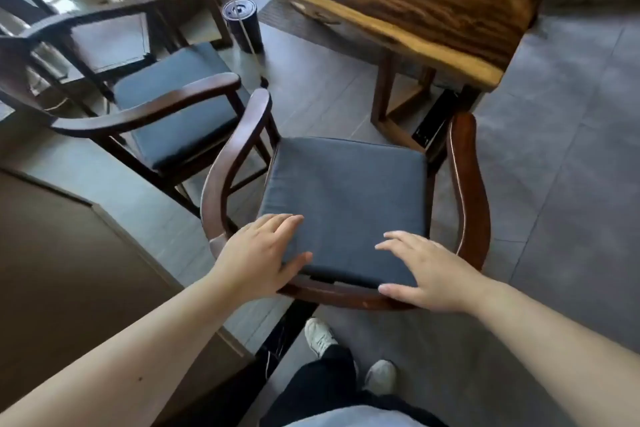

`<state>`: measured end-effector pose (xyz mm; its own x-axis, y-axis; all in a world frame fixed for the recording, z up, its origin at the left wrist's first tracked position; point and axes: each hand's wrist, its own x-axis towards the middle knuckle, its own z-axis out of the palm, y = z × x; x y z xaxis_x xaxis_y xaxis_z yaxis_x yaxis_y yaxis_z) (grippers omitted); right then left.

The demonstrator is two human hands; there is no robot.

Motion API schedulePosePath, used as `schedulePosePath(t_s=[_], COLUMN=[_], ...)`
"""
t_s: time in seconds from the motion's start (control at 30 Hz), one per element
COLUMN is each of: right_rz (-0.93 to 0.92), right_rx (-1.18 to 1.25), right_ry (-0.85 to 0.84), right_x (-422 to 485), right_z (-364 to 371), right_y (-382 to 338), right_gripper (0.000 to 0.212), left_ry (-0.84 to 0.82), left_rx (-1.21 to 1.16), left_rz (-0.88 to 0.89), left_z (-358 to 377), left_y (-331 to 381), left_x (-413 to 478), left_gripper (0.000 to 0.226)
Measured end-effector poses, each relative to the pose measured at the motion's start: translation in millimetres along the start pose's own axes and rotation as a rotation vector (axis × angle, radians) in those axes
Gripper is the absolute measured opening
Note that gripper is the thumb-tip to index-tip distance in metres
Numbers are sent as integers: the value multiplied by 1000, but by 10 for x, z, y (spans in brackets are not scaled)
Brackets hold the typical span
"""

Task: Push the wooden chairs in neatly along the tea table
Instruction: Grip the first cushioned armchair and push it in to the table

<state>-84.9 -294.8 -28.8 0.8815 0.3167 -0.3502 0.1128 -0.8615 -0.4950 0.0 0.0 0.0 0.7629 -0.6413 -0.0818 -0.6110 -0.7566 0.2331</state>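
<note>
Head camera is looking down on a wooden armchair (465, 191) with a dark blue cushion (346, 204), standing on the grey tiled floor (571, 149) just short of the table (433, 10), its front facing the table's near end. Both hands are lying open over the curved back rail: the left hand (259, 256) is spreading flat on the cushion's rear left corner, the right hand (426, 270) is resting with fingers splayed at the rear right, thumb on the rail. Neither is gripping anything. A second chair (145, 111) is sitting to the left, angled and well apart from the table, beside a black cylinder (240, 24) on the floor.
</note>
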Motion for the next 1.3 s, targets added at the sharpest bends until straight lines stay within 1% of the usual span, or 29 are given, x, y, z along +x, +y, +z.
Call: schedulePosePath(t_s=[0.13, 0.17, 0.23, 0.3, 0.37, 0.43, 0.5, 0.53, 0.57, 0.67, 0.87, 1.03, 1.1, 1.2, 1.3], right_rz=[19, 16, 4, 17, 66, 110, 141, 153, 163, 189, 202, 211, 214, 212, 174], right_rx=[32, 23, -13, -36, -50, -63, -82, -84, -85, -66, -76, -34, -24, -5, 87], right_ry=[-98, -104, -86, -49, -33, -15, 29, 59, 87, 140, 178, 217, 210, 165, 81], right_x=[-259, -295, -331, -305, -247, -207, -197, -194, -203, -193, 116, 530, 708, 937, 1058], right_z=[251, 306, 397, 441, 473, 505, 555, 577, 595, 629, 728, 777, 759, 684, 579], right_y=[71, 92, 116, 131, 148, 178, 184, 187, 182, 127, -198, -502, -594, -691, -680], right_gripper=[85, 86, 80, 71, 61, 45, 37, 34, 31, 27, 24, 24, 26, 28, 29], left_ry=[-107, -128, -157, -187, -239, -294, -334, -352, -371, -406, -485, -478, -446, -379, -361], left_rx=[-3, 15, 84, 144, 161, 156, 217, 257, 289, 331, 363, 412, 423, 411, 367], left_rz=[6, 24, 89, 153, 189, 187, 175, 182, 208, 264, 248, 231, 235, 220, 192], left_z=[206, 254, 343, 386, 403, 389, 357, 343, 331, 306, 92, -114, -183, -248, -270], left_y=[106, 125, 140, 102, 37, -28, -102, -139, -158, -228, -636, -1133, -1329, -1584, -1705], left_x=[-255, -303, -371, -375, -332, -261, -201, -167, -151, -101, 16, 247, 367, 518, 593], left_gripper=[82, 87, 90, 84, 73, 52, 24, 15, 13, 15, 15, 16, 14, 15, 19])
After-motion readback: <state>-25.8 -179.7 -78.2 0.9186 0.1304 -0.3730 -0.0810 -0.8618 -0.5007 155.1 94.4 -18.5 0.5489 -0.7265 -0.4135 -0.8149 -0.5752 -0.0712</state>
